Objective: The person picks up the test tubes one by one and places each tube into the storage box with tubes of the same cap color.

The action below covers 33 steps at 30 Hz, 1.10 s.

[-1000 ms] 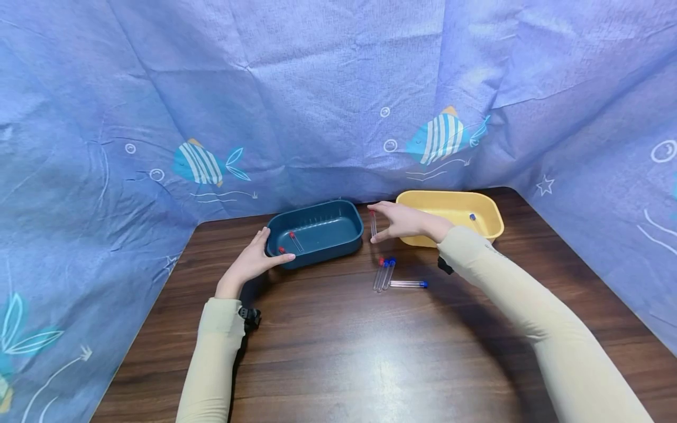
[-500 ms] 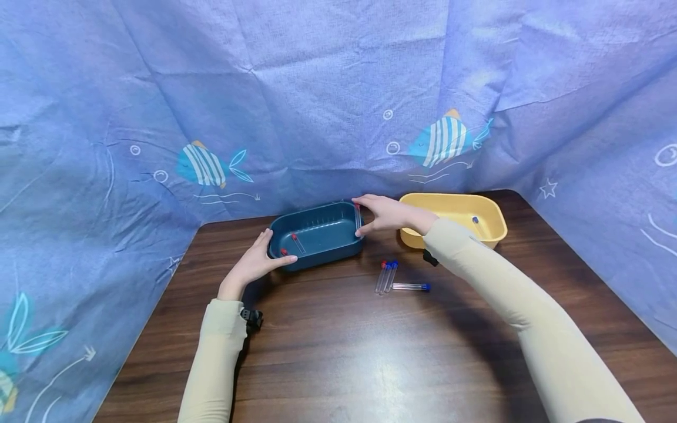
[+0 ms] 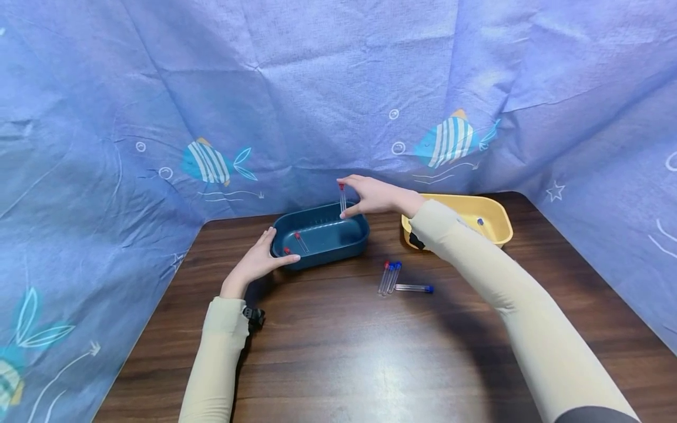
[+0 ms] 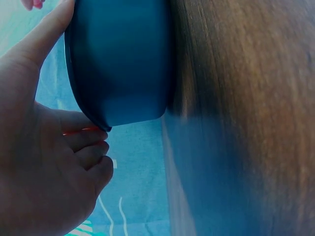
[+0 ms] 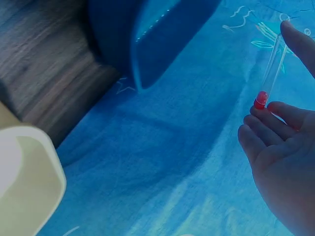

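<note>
My right hand pinches a clear test tube with a red cap between thumb and fingertips, high over the right part of the dark blue bin. In the right wrist view the tube spans from thumb to fingers, with its red end at the fingers. My left hand grips the left end of the bin, thumb along the near rim and fingers at the outer side. Two red-capped tubes lie inside that bin, one mostly hidden by its near wall.
Right of the dark blue bin stands a yellow bin, partly behind the right forearm, with a blue cap showing inside. Several capped tubes lie on the wooden table in front. A blue fish-print cloth hangs behind.
My right hand has carried the red-capped test tube leftward and up, from between the bins to over the dark blue bin. The left hand keeps its place on the bin.
</note>
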Motion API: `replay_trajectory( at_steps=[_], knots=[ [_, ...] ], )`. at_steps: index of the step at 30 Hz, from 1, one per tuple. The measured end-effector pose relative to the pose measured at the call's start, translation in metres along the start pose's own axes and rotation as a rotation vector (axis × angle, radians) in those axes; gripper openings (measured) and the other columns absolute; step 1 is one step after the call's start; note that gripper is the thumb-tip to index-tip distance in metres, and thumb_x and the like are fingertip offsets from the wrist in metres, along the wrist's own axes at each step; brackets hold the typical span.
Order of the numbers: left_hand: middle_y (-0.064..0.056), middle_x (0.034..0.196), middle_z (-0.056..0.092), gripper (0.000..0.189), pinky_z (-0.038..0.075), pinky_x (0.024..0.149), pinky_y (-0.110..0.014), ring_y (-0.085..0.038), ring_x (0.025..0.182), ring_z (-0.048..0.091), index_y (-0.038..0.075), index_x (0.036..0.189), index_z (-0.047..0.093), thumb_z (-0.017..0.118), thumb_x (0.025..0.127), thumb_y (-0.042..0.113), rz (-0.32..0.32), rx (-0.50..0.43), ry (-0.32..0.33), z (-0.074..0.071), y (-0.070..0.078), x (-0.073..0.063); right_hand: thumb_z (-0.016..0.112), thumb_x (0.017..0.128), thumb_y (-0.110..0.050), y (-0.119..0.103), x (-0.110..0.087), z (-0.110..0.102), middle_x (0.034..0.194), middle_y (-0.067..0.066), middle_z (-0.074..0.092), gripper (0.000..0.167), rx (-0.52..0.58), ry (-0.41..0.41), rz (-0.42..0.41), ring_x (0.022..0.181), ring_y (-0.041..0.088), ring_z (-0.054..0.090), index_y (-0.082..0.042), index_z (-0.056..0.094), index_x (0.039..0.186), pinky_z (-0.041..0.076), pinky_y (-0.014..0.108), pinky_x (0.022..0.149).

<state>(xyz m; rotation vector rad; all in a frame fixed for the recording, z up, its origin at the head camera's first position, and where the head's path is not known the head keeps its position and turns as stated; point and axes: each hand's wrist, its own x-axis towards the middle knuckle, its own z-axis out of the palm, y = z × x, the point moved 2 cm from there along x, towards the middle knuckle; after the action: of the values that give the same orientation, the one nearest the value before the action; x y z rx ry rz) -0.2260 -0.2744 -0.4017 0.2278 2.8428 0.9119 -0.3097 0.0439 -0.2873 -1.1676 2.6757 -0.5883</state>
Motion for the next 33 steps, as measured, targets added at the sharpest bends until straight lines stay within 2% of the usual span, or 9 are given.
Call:
replay_trajectory(
  at_steps=[13, 23, 33],
  knots=[
    [-0.010, 0.169, 0.002, 0.123, 0.019, 0.118, -0.062, -0.030, 0.155, 0.004, 0.010, 0.163, 0.006, 0.067, 0.079, 0.076, 0.013, -0.010, 0.003, -0.004, 0.000, 0.005, 0.073, 0.090, -0.048, -0.007, 0.012, 0.000, 0.163, 0.014, 0.026, 0.094, -0.017, -0.029, -0.014, 0.149, 0.029, 0.026, -0.010, 0.025, 0.161, 0.024, 0.046, 0.120],
    [-0.009, 0.169, 0.003, 0.122, 0.018, 0.118, -0.061, -0.028, 0.155, 0.003, 0.012, 0.163, 0.007, 0.068, 0.079, 0.075, 0.019, -0.013, -0.006, -0.002, -0.003, 0.004, 0.073, 0.091, -0.046, -0.008, 0.020, 0.006, 0.163, 0.014, 0.026, 0.094, -0.051, -0.090, -0.023, 0.149, 0.029, 0.027, -0.010, 0.022, 0.161, 0.024, 0.045, 0.120],
    [-0.007, 0.169, 0.002, 0.124, 0.020, 0.118, -0.061, -0.030, 0.155, 0.004, 0.010, 0.163, 0.008, 0.069, 0.077, 0.075, -0.011, -0.004, -0.024, -0.002, -0.001, -0.001, 0.073, 0.092, -0.046, -0.007, 0.027, 0.036, 0.164, 0.016, 0.024, 0.094, -0.060, -0.174, -0.020, 0.149, 0.030, 0.026, -0.008, 0.022, 0.161, 0.023, 0.044, 0.121]
  ],
)
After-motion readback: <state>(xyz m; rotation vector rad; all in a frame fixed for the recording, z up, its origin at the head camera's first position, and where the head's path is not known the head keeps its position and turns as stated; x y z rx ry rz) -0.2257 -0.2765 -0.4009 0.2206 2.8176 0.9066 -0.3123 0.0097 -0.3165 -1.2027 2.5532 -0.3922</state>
